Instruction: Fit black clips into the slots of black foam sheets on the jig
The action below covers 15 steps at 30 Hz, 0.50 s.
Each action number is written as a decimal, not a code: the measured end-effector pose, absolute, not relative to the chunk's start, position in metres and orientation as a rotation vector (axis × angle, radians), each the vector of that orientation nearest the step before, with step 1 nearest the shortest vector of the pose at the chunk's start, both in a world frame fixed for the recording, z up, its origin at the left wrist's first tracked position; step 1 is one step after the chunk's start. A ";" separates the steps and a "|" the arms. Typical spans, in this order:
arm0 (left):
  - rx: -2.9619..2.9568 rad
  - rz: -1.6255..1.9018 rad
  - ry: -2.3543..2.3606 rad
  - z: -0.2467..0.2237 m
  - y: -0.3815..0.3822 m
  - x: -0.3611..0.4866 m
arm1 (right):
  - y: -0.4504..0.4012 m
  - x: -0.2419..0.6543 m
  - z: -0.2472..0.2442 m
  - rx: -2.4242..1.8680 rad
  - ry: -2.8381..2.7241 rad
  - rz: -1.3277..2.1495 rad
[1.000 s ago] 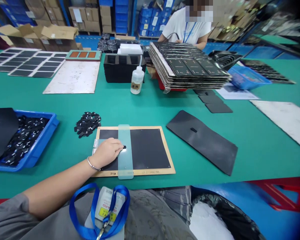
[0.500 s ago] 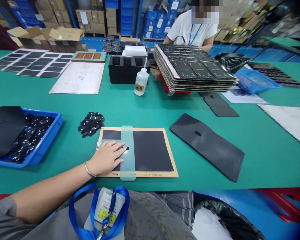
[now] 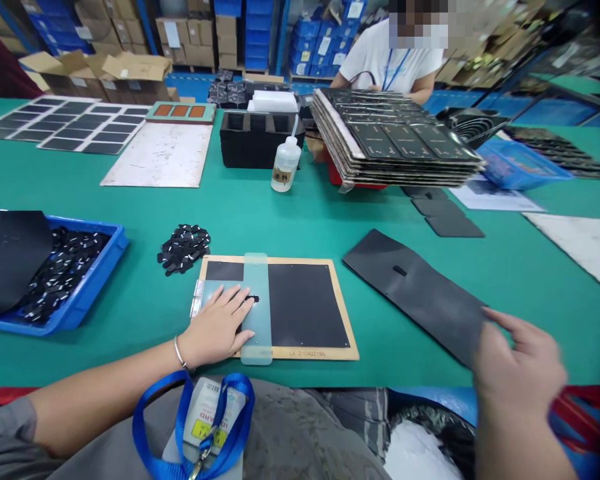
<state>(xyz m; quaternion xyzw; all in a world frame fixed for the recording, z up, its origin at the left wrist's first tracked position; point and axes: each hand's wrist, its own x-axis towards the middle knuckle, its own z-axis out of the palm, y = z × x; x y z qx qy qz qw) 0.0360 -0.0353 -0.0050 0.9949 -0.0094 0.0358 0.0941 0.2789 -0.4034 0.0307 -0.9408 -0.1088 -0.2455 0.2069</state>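
My left hand (image 3: 220, 327) lies flat with fingers spread on a translucent template (image 3: 257, 333), which is hinged at its left to a wood-edged board (image 3: 349, 333). The fingertips are beside a small black piece (image 3: 253, 299) in the template's slot. A black panel (image 3: 307, 300) covers the board under the template. Over on the right, my right hand (image 3: 517, 363), blurred, is closed at the near right end of a black sheet (image 3: 410, 290). Its fingers are curled around the sheet's corner, and a small black part (image 3: 400, 271) rests on that sheet.
A pile of small black parts (image 3: 184, 248) lies beyond the board's left corner. At far left is a blue tray (image 3: 95, 283) of similar parts. A squeeze bottle (image 3: 286, 163), a black divided box (image 3: 247, 150) and stacked panels (image 3: 395, 140) stand farther back, with a person (image 3: 380, 60) behind.
My right hand has come into view from the lower right and reached the black sheet's end. My left hand has stayed on the template, its fingers shifted slightly. The view has moved a little.
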 end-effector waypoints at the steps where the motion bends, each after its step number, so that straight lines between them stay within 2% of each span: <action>1: 2.955 0.098 -0.023 -0.004 -0.036 0.037 | -0.390 0.277 0.028 -2.597 -0.407 -0.603; 6: 2.963 0.081 -0.002 -0.001 -0.041 0.043 | -0.313 0.246 0.009 -2.488 -0.962 -0.146; 11: 2.988 0.055 -0.049 0.004 -0.043 0.048 | -0.271 0.225 -0.005 -2.653 -0.942 0.184; 15: 2.997 0.021 -0.079 0.002 -0.044 0.047 | -0.263 0.223 -0.008 -2.682 -0.798 0.272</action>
